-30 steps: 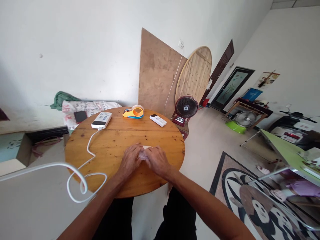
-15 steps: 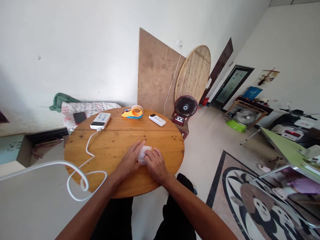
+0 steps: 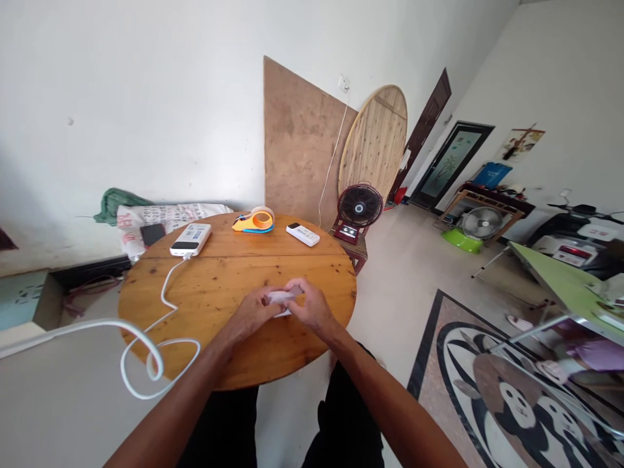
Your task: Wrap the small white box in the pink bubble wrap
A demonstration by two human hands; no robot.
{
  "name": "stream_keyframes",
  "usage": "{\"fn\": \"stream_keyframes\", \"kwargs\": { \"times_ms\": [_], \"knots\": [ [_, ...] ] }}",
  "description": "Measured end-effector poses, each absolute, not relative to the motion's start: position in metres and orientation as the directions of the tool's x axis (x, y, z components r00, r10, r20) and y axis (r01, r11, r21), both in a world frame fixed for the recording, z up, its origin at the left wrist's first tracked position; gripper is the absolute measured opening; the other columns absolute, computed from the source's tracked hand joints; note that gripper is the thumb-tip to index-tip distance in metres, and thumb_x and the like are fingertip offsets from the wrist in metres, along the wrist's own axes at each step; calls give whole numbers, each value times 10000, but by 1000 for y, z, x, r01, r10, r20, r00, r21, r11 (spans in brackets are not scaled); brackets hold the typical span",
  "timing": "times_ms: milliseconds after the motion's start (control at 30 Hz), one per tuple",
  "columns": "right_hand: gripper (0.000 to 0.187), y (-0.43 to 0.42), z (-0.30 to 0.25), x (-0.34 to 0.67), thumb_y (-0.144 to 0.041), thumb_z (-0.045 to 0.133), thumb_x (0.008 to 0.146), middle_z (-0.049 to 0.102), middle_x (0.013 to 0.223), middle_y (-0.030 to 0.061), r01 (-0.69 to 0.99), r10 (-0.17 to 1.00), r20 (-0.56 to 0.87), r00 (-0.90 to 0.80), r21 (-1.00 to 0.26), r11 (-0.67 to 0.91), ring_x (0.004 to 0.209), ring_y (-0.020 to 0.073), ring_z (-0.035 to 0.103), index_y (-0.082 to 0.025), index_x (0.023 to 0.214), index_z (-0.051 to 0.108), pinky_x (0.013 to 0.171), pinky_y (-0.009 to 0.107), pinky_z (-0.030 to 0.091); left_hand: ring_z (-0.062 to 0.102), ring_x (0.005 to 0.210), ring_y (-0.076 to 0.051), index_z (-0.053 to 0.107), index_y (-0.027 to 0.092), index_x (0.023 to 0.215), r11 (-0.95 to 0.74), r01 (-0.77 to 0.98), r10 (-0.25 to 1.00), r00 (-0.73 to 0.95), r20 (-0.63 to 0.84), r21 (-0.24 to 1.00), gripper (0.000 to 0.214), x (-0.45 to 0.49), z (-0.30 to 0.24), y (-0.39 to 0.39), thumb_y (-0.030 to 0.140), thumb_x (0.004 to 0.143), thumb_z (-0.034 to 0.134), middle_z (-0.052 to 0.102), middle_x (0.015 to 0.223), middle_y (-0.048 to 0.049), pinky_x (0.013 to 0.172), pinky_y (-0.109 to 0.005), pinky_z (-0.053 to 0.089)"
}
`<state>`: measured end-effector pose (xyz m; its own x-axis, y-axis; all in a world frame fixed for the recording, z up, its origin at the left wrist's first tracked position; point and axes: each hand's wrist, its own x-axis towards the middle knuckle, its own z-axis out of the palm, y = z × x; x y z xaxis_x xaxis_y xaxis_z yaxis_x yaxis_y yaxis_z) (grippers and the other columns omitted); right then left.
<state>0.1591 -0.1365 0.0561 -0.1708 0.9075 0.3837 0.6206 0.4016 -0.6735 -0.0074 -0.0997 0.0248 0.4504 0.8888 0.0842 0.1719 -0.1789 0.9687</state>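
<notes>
Both hands meet over the front middle of a round wooden table (image 3: 205, 325). Between them is a small whitish packet in what looks like bubble wrap (image 3: 280, 297); its contents are hidden. My left hand (image 3: 253, 315) grips the packet's left side, thumb in front and fingers behind. On the right side, my right hand (image 3: 311, 304) pinches it with thumb and forefinger. Farther back on the table lie an orange and blue tape dispenser (image 3: 254, 221), a white box-shaped device like a remote (image 3: 303, 234), and a white power bank (image 3: 191, 240).
A white cable (image 3: 168, 286) runs from the power bank and loops over the table's left edge. Behind the table stand a dark red fan (image 3: 359, 207) on a stool and a leaning brown board (image 3: 302, 136). A green table (image 3: 560, 279) is at the right.
Both hands have closed in on the packet, raising its edge and folding or turning it. My right hand has gone from lying over it to pinching its right side. The view has shifted slightly.
</notes>
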Motion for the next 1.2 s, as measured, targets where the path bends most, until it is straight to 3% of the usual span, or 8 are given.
{"fn": "stream_keyframes", "kwargs": {
  "times_ms": [100, 233, 467, 600, 733, 833, 967, 1200],
  "knots": [
    [695, -129, 54, 163, -207, 628, 710, 648, 1040, 53, 407, 957, 282, -64, -868, 283, 929, 170, 605, -179, 1338, 331, 875, 318, 456, 582, 617, -149, 658, 157, 979, -44, 171, 890, 454, -39, 984, 365, -6, 33, -98, 397, 712, 592, 669, 738, -9, 471, -211, 421],
    [807, -127, 40, 168, -275, 653, 721, 633, 1122, 91, 130, 977, 193, -92, -970, 204, 996, 183, 604, -149, 1400, 235, 913, 342, 453, 552, 507, -120, 656, 160, 984, 44, 155, 883, 456, -111, 987, 369, -3, 33, -93, 405, 724, 564, 655, 677, 0, 393, -196, 401],
    [822, -132, 29, 169, -294, 744, 665, 593, 1191, 77, 168, 983, 166, -83, -969, 178, 1071, 197, 571, -193, 1379, 349, 957, 352, 430, 540, 431, -132, 650, 149, 1004, 22, 216, 864, 486, -128, 976, 464, -5, 29, -90, 529, 800, 479, 618, 585, -4, 345, -200, 350],
    [802, -131, 29, 166, -327, 762, 639, 602, 1195, 82, 28, 997, 71, -40, -997, 72, 1053, 214, 595, -186, 1343, 405, 938, 364, 453, 622, 681, -182, 671, 162, 969, -147, 194, 852, 523, 24, 970, 411, -9, 36, -93, 505, 771, 565, 691, 791, -42, 546, -241, 471],
    [759, -131, 31, 167, -324, 774, 615, 612, 1204, 76, -136, 999, 24, -25, -991, 20, 1109, 230, 581, -198, 1293, 459, 970, 372, 439, 606, 963, -232, 625, 173, 1107, -92, 7, 799, 598, 70, 996, 432, -6, 41, -98, 444, 772, 605, 680, 1045, -67, 811, -314, 481],
    [733, -131, 31, 170, -305, 771, 608, 621, 1192, 63, -153, 999, 23, -43, -988, 16, 1101, 221, 584, -200, 1271, 477, 968, 362, 436, 605, 946, -214, 592, 175, 1175, -2, -94, 789, 611, 59, 996, 478, -1, 39, -101, 427, 770, 616, 666, 1086, -70, 787, -296, 472],
    [626, -131, 28, 172, -323, 726, 655, 653, 1100, 47, -128, 990, 33, -134, -992, 16, 1005, 202, 618, -186, 1228, 514, 896, 337, 472, 574, 681, -142, 633, 173, 1124, 92, -53, 813, 580, -44, 994, 444, 2, 36, -105, 427, 759, 623, 682, 853, -28, 579, -225, 405],
    [605, -142, 19, 160, -325, 635, 755, 646, 1103, 69, 108, 993, 113, 46, -988, 108, 980, 188, 617, -160, 1309, 455, 875, 310, 482, 579, 722, -157, 660, 194, 1089, 128, -87, 824, 564, -57, 988, 437, 1, 27, -103, 446, 733, 642, 686, 880, -23, 608, -236, 417]
  ]
}}
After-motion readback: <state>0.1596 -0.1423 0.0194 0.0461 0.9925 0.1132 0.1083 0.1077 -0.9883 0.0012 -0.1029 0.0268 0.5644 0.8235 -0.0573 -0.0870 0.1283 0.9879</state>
